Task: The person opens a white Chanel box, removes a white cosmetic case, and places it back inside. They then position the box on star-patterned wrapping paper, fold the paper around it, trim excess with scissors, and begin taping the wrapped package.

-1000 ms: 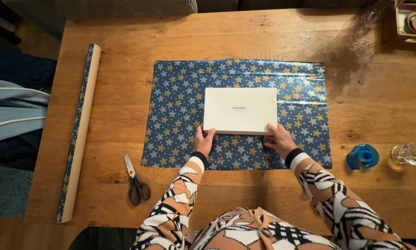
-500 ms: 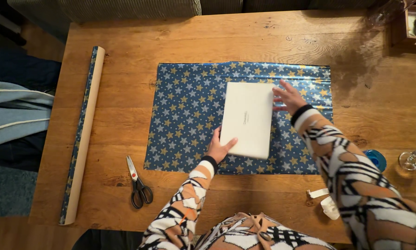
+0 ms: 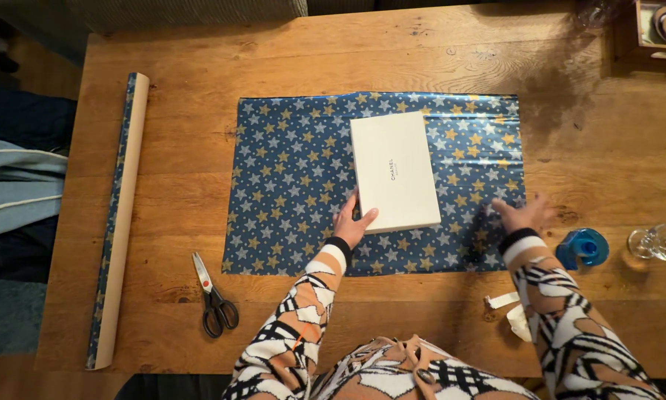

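Blue glossy wrapping sheet point(image 3: 296, 185), gold and silver star print, lies flat at frame centre on the wood-plank counter point(image 3: 185, 44). Far edge is slightly rippled, rest is smooth.

White flat rectangular box point(image 3: 394, 171) (matte card, small dark print on lid) sits on the sheet, right of its centre, long side running top to bottom, tilted a little off the sheet's edges.

Left hand point(image 3: 351, 222) at the box's lower-left corner: thumb against the near short edge, fingers along the left side, loosely curved, touching but not gripping round it.

Right hand point(image 3: 522, 214) flat on the sheet's right edge, lower right of the box and clear of it, fingers spread, holding nothing.

Around:
- paper roll point(image 3: 118, 215), long tube, tan backing with blue print strip, left of frame
- scissors point(image 3: 212, 296), steel blades, black handles, lower left of sheet
- blue translucent tape dispenser point(image 3: 583, 247), right
- clear glass item point(image 3: 660, 242), far right edge
- white paper scraps point(image 3: 512, 310) by the right sleeve
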